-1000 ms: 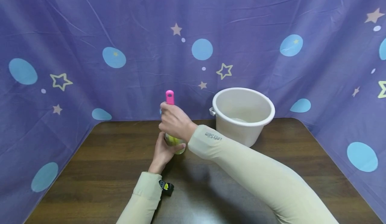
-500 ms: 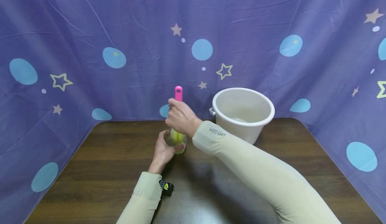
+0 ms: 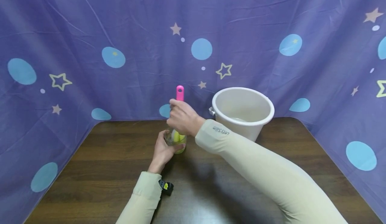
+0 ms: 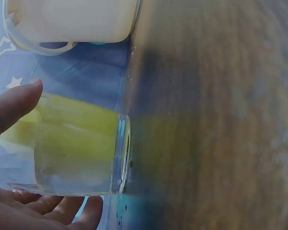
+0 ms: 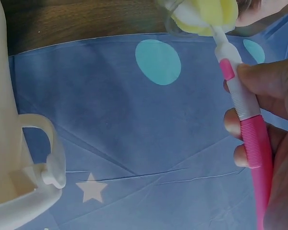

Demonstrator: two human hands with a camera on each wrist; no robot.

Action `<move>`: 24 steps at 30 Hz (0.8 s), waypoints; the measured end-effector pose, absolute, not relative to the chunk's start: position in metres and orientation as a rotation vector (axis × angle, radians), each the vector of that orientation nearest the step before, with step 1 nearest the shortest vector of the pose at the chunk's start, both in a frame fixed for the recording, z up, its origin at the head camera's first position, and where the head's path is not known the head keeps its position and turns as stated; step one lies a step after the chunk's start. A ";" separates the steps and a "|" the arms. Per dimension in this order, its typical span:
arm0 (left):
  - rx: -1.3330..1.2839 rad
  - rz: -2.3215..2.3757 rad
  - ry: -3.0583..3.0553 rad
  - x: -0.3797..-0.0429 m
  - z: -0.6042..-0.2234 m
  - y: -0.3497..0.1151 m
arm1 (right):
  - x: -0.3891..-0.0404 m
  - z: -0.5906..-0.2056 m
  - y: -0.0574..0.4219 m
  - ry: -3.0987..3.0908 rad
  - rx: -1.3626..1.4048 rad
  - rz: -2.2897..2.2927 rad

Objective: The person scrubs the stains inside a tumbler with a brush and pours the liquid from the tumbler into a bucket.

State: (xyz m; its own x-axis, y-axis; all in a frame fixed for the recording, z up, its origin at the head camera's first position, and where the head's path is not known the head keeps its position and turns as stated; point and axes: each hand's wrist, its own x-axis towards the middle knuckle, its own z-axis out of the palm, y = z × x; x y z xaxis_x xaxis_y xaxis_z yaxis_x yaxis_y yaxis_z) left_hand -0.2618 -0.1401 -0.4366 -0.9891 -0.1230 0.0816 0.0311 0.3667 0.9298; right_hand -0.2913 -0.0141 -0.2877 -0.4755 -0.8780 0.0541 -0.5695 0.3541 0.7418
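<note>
A clear glass [image 4: 77,167] stands on the wooden table, with my left hand [image 3: 163,152] curled round its side, thumb on one side and fingers on the other. My right hand [image 3: 184,118] grips the pink and white handle of a bottle brush [image 5: 252,139], whose pink end pokes up above the fist. The brush's yellow and white sponge head [image 5: 209,14] sits inside the glass, seen as a yellow mass through its wall in the left wrist view. In the head view the right hand hides most of the handle.
A white bucket [image 3: 243,123] with a side handle stands at the back of the table [image 3: 120,170], right of the glass. Behind the table hangs a purple-blue curtain [image 3: 144,50] with stars and dots.
My right hand and the brush have shifted right and slightly up, then a little down, and the sponge has moved inside the glass. The left hand keeps its hold in place.
</note>
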 end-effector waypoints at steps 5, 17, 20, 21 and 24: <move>0.030 -1.718 -2.423 -0.262 -0.439 -0.140 | -0.286 -0.288 -0.018 -2.120 1.299 -0.928; -0.018 -1.646 -2.413 -0.262 -0.438 -0.140 | -0.279 -0.294 -0.031 -2.073 1.165 -0.919; -0.021 -1.649 -2.412 -0.262 -0.437 -0.140 | -0.279 -0.296 -0.031 -2.104 1.111 -0.897; -0.016 -1.656 -2.413 -0.261 -0.437 -0.140 | -0.279 -0.296 -0.031 -2.113 1.104 -0.893; -0.006 -1.696 -2.408 -0.261 -0.437 -0.140 | -0.279 -0.297 -0.031 -2.149 1.095 -0.897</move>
State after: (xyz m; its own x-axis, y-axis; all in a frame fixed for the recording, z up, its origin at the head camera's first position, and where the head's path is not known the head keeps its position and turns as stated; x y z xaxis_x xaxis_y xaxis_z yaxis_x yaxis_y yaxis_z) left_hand -0.2610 -0.1396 -0.4372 -0.9808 -0.1092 0.1617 0.1156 0.3429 0.9322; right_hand -0.2794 -0.0311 -0.2966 -0.5091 -0.8425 0.1760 -0.4671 0.4422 0.7657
